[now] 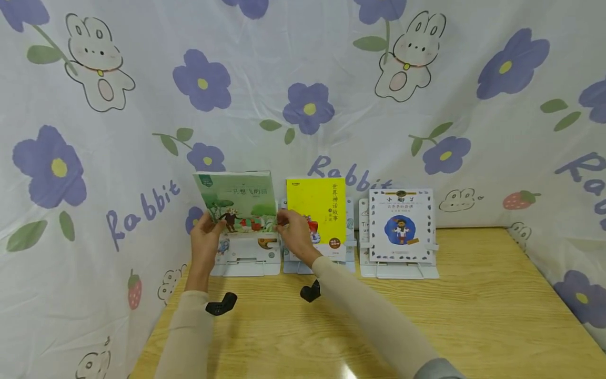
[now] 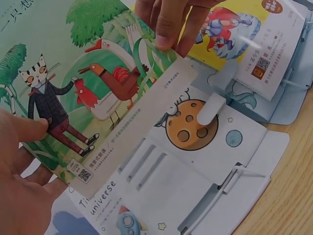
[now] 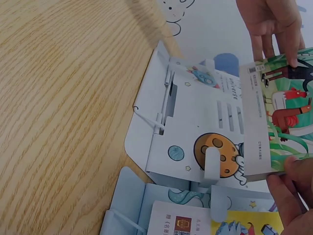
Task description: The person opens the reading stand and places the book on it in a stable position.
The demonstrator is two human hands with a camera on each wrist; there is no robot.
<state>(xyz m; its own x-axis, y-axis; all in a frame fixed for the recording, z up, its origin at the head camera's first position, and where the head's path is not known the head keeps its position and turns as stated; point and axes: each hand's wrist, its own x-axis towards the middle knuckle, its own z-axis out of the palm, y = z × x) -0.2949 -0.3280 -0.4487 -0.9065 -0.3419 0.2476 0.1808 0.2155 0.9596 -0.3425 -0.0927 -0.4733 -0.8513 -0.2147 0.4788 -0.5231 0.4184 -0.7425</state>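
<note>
A green picture book [image 1: 241, 202] with a cat and birds on its cover is held up between both hands. My left hand [image 1: 204, 245] grips its lower left edge, thumb on the front cover. On the opposite edge my right hand [image 1: 297, 234] pinches the lower right side, thumb in front. Below and behind the book stands a white book stand [image 2: 195, 137] printed with a moon and a rocket. In the right wrist view the lower edge of the book [image 3: 257, 122] is apart from the stand's base.
A yellow book [image 1: 312, 197] rests on a stand just right of the green one, partly behind my right hand. Farther right a white book [image 1: 401, 226] sits on another stand [image 1: 402, 271]. All stand on the wooden table [image 1: 473, 310] before a flowered curtain [image 1: 265, 142].
</note>
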